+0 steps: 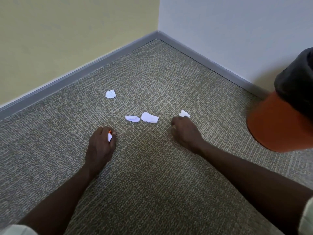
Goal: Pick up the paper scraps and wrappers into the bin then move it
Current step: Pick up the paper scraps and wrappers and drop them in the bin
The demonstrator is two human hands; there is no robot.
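Speckled grey-green carpet [152, 167] in a room corner, paper scraps [149, 117] strewn. Left hand [100, 145] clutching a scrap, right hand [185, 133] pinching crumpled paper [184, 114]. Orange bin [274, 126] rightward.

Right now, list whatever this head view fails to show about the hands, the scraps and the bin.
- Bin, head view: cut off by the right edge; its inside is hidden by the black liner.
- Left hand: grips a white and orange scrap, mostly hidden by the fingers.
- Right hand: fingers curl at a crumpled scrap; the hand hides whether it is gripped.
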